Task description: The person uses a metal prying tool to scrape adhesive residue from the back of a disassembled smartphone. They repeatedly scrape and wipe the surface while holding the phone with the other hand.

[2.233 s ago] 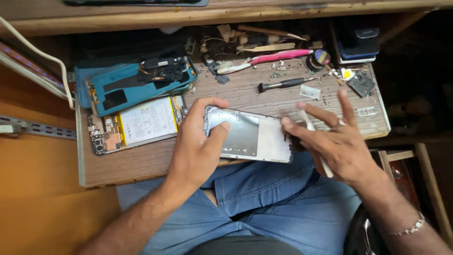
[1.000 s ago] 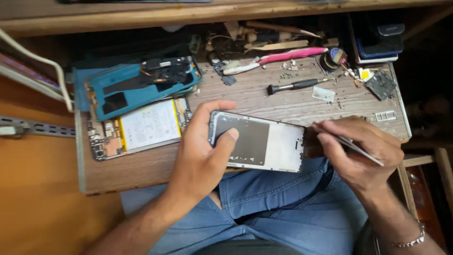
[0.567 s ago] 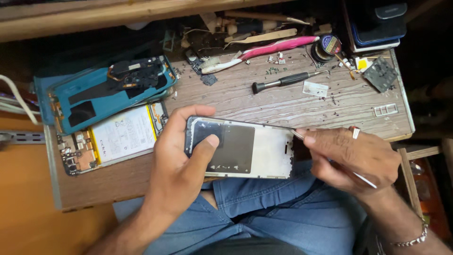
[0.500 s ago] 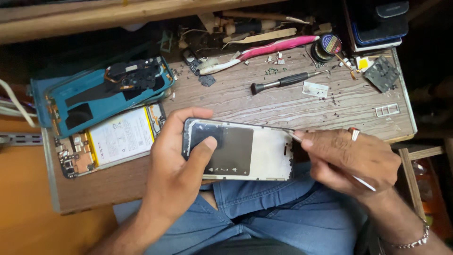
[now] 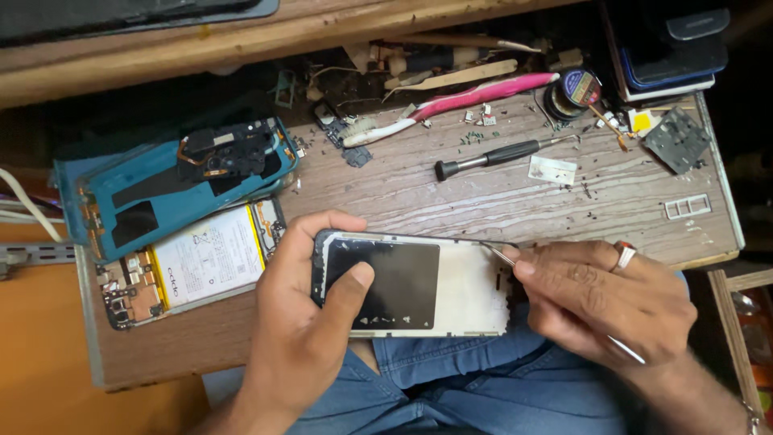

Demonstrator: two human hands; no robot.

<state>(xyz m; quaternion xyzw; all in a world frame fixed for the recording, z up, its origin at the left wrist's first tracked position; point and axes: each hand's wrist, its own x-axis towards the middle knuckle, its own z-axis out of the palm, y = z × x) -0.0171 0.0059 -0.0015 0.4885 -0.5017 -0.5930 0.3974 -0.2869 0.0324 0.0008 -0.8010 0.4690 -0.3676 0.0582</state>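
Hands meet over the lap at the near edge of the worn wooden work board. The left hand grips a flat white phone frame with a black patch, fingers curled over its top edge and thumb pressed flat on the black part, so it cannot slip. The right hand has its fingers pressed together, pinching a thin metal tool. The tip touches the frame's top right corner, likely to pick at something small there. Well apart on the left lie a teal phone back cover and an open phone with a white battery, out of the way. A black-handled screwdriver and a pink toothbrush wait farther back, easy to reach.
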